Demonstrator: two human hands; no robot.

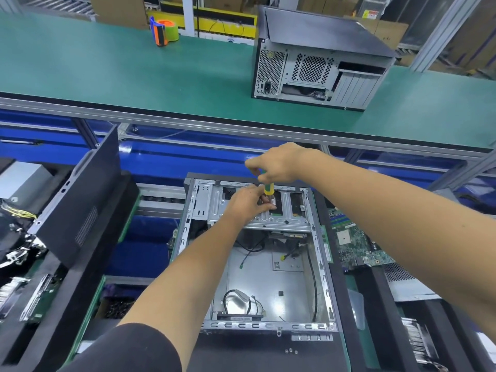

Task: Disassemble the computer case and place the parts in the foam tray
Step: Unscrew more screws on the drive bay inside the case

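Computer case: open grey metal computer case (257, 264) with black edges lies on its side in front of the person, side panel off, loose black cables on its bare floor.
Conveyor: long green belt (134, 76) runs across the far side, carrying a second black and grey computer case (316, 65) and an orange and blue tape dispenser (163, 32).
Side panel: flat black metal panel (80, 200) leans tilted at the left, over a black foam tray (67, 291).
Motherboard: green circuit board (354, 240) lies just right of the open case.
Drive cage: silver slotted metal bracket (257, 208) spans the far end of the open case.
Left arm: reaches forward from a black sleeve (128, 350), forearm angled up and right.
Left hand (249, 202): rests on the drive cage, fingers curled and pinching the shaft just below the handle.
Right arm: comes in from the right edge, wrist bent downward above the cage.
Right hand (279, 165): fingers wrapped round the top of the handle, gripping from above.
Screwdriver: green and yellow handled screwdriver (267, 187) stands nearly upright, tip down on the cage; the tip itself is hidden.
Screws: three small silver screws (291, 351) lie on the black surface near the case's front edge.
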